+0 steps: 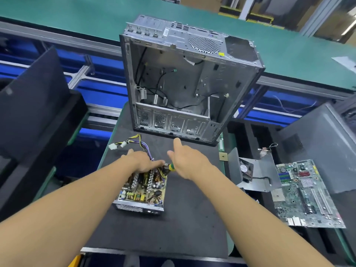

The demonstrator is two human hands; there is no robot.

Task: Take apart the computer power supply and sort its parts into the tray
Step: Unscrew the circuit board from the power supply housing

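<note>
1. Forearms reach in from the bottom edge. The left hand (141, 161) sits on the far end of the power supply (142, 191), fingers curled over it where the wire bundle (142, 146) exits.
2. Right hand (189, 162): fingers stretched out and apart, palm against the green-yellow screwdriver (171, 167) handle. No wrap grip visible.
3. The power supply is lid-off, board exposed, on the black table (192, 218) mat, in front of the empty computer case (183, 83).
4. Risk: a palm-only push could let the tip slip off the screw and jab the left fingers or gouge components.
5. Risk: the unit could slide on the mat if the left hand eases off.
6. Risk: loose screws could roll off. Motherboard (308, 193) lies at right, well apart.
</note>
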